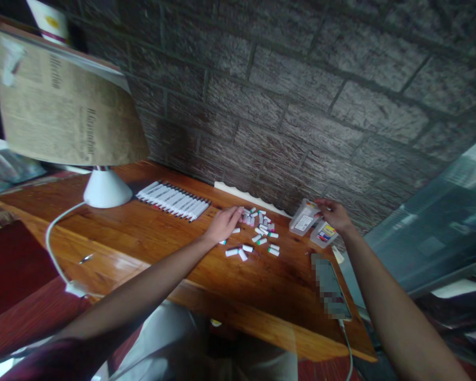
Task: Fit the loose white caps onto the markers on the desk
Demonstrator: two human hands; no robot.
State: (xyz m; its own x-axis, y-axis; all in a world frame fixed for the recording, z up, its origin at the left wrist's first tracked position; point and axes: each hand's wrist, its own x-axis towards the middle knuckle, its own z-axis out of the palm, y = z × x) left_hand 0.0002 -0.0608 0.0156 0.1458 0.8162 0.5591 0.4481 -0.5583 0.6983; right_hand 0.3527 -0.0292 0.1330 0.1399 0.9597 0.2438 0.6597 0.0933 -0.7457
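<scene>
My left hand (224, 224) lies low over the wooden table, fingers stretched toward a scatter of small white marker caps (263, 230). Its fingertips reach the left edge of that scatter; whether they pinch a cap is too blurred to see. Some caps show green or pink ends. At the right, my right hand (333, 214) has its fingers closed on the upper corner of a clear plastic case (302, 218) with a white label. A second clear case (323, 234), with a yellow and blue label, stands just below that hand.
A row of white markers (173, 201) lies left of the caps. Beyond it stands a lamp (108, 189) with a newsprint shade and white cable. A phone (330, 288) on a cable lies near the right edge of the table (230, 291). A brick wall (285, 121) rises behind.
</scene>
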